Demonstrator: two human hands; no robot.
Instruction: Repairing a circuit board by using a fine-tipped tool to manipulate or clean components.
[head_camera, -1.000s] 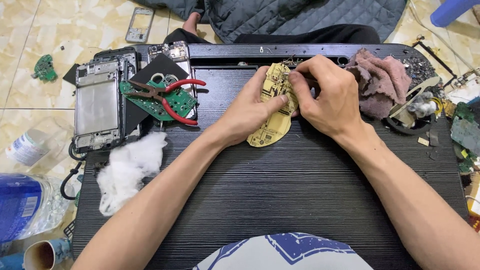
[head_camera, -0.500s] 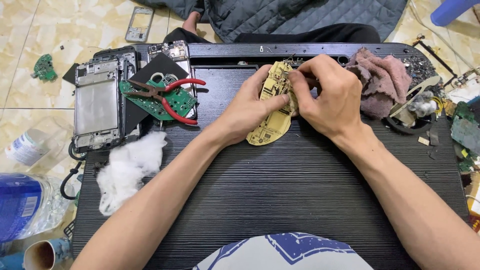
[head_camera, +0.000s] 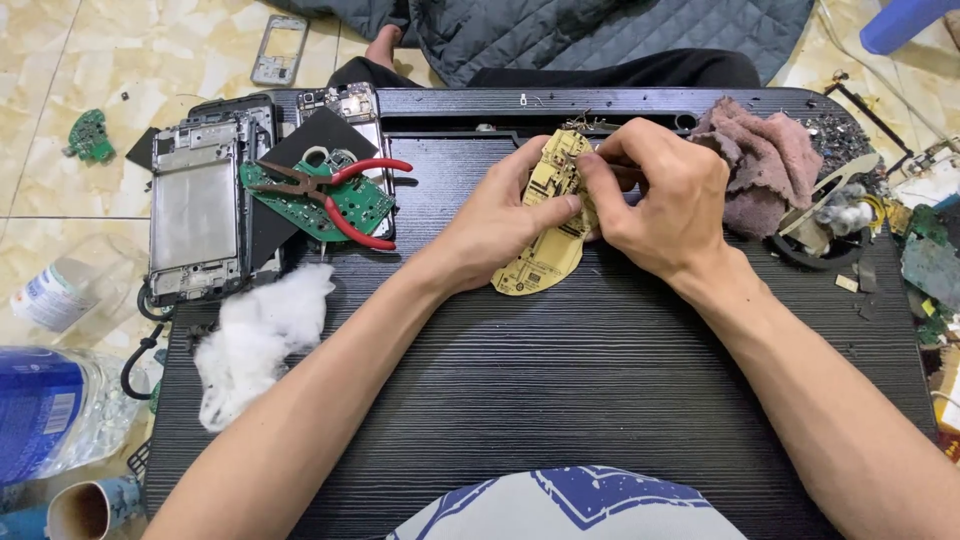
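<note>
- Yellow circuit board (head_camera: 545, 235), upper centre of frame, tilted up off black tray (head_camera: 560, 400).
- Left hand (head_camera: 500, 225) grips board's left edge.
- Right hand (head_camera: 665, 200) pinches something small at top edge; looks like component-stripping, needing a steady pull.

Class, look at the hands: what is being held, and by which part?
A yellow circuit board. The left hand grips its upper left edge; the right hand pinches its upper right edge.

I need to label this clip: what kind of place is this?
Probably an informal electronics repair or salvage spot: stripped phone frame, red-handled pliers on a green circuit board, low black table over tiled floor.
</note>
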